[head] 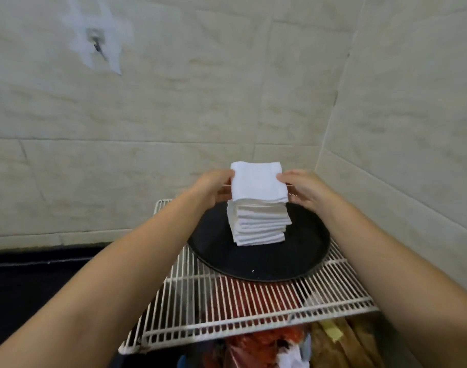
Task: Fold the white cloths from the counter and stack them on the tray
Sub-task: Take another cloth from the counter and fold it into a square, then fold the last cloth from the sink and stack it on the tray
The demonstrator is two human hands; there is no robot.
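Topping stack (258, 224), flat folded cloth (257, 183)

Arms: both bare, extended forward, converging.
Left hand (213, 188): fingers pinched on the cloth's (256, 183) left edge.
Right hand (305, 191): fingers pinched on its right edge.

Pale tiled walls (227, 88) meet in a corner behind a white wire rack (253, 309).

A white wire rack (243, 309) carries a round black tray (280, 264) at its far right.
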